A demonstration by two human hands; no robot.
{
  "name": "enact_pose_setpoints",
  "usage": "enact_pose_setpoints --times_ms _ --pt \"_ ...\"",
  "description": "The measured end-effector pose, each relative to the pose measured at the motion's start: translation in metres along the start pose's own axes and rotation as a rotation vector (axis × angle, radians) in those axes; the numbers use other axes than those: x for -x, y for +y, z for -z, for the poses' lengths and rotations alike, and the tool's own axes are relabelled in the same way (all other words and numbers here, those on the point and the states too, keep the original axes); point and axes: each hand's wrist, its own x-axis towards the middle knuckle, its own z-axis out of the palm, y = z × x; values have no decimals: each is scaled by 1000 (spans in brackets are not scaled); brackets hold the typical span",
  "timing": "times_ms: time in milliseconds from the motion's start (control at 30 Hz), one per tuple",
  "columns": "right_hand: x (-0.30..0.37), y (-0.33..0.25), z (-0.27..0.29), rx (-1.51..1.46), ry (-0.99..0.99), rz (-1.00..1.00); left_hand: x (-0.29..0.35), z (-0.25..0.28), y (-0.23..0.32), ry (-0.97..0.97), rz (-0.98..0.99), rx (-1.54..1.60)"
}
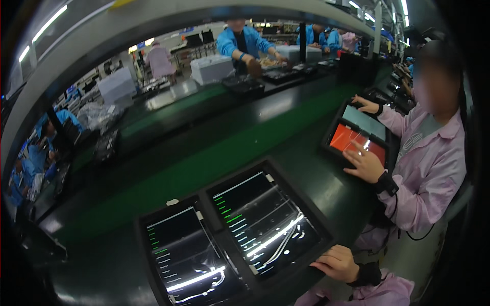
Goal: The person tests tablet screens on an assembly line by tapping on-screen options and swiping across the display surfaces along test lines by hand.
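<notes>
In front of me lies a black two-slot tray (pixel 212 232). It holds a left tablet (pixel 191 255) and a right tablet (pixel 265 219), both with dark lit screens bearing a column of green and white lines. Overhead lights reflect in the glass. My right hand (pixel 335 263), with a black wrist strap and pink sleeve, is closed at the tray's right edge near its near corner, fingers bent together. My left hand is out of view.
At right a person in pink touches a second tray (pixel 332 133) with an orange-screened tablet (pixel 357 143) and a pale-screened tablet (pixel 363 122). A green belt (pixel 214 148) runs beyond my tray. A small white piece (pixel 172 202) lies by its far edge. People in blue work across.
</notes>
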Motion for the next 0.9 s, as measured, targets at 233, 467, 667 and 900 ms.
enact_pose_setpoints --times_ms 233,467,667,900 --pt "-150 60 -95 -55 138 -23 -143 -77 -54 69 -123 -138" --pt "-170 64 -172 -91 -141 78 -184 -139 -24 -107 -58 145" --pt "-159 50 -162 -130 -161 174 -177 -136 -11 -113 -140 202" --pt "-160 56 -159 -84 -157 187 -181 -135 -1 -124 -123 203"
